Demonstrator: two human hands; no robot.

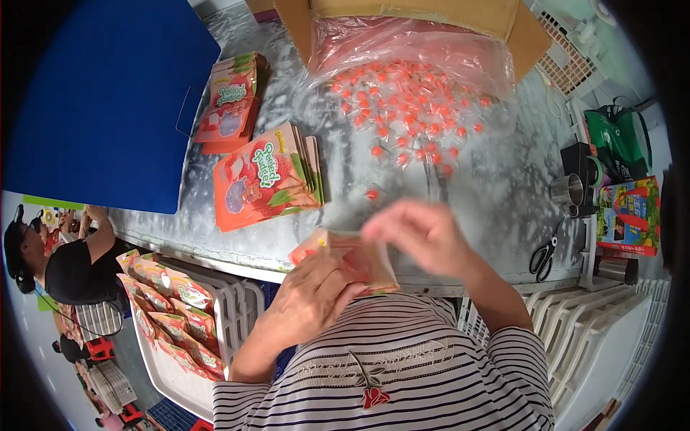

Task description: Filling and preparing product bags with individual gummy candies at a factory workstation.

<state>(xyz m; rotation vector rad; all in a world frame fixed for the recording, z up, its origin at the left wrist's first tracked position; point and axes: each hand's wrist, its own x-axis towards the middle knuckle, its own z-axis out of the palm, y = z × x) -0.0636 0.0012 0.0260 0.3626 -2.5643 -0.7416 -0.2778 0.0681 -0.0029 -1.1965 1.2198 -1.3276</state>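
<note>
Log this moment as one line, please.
left hand: holds pouch; right hand: blurred, near pouch; wrapped red pieces: spread on table; pouch stacks: left of pieces; tray: more pouches

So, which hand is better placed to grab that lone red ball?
Probably the right hand: though blurred, it is nearer the lone red ball, while the left hand holds the pouch.

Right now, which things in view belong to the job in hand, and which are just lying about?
Apparently part of the job:
pouch in the left hand
wrapped red pieces
cardboard box
stacked pouches
pouches in the tray

Seemingly just lying about:
black scissors
metal cup
green bag
</note>
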